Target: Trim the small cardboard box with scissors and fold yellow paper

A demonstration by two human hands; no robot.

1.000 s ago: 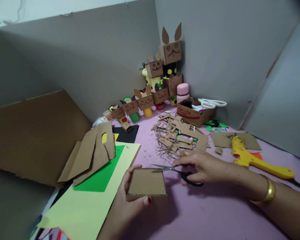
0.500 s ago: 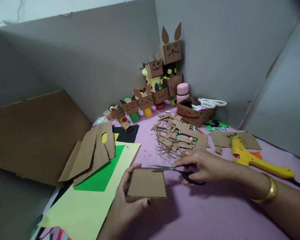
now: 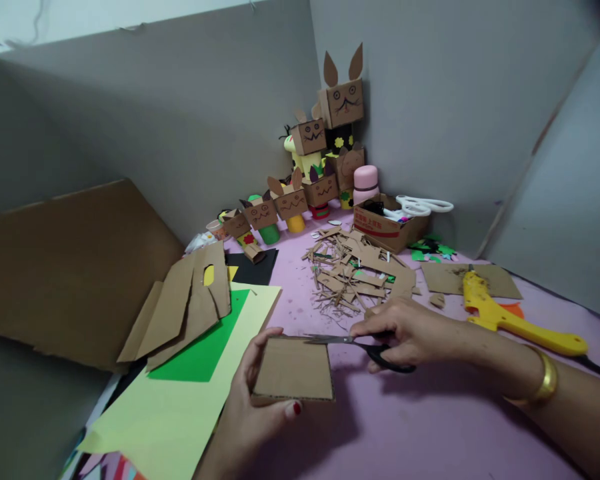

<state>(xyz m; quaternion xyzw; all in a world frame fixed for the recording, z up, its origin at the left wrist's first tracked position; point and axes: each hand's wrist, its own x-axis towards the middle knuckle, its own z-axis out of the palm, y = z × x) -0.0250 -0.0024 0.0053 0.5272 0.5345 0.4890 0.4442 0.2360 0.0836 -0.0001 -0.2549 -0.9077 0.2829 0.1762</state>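
A small cardboard box (image 3: 294, 370) is gripped in my left hand (image 3: 253, 400), thumb along the near side and fingers around the left and far side. My right hand (image 3: 405, 333) is closed on the black-handled scissors (image 3: 340, 339). Their blades point left and lie at the box's far top edge, nearly together. Just beyond my right hand spreads a pile of cardboard scraps (image 3: 363, 267) in strips and shreds.
To the right a yellow glue gun (image 3: 525, 327) rests partly on a cardboard sheet (image 3: 445, 280). Several cardboard animal figures (image 3: 290, 201) stand at the back, near a box of tools (image 3: 387, 230) and a pink flask (image 3: 365, 181). Cardboard pieces (image 3: 165, 320) lie over green paper (image 3: 200, 363) on the left.
The scissor blades have closed further along the far edge of the box, and my right hand has shifted slightly right. My left hand and the box are nearly still.
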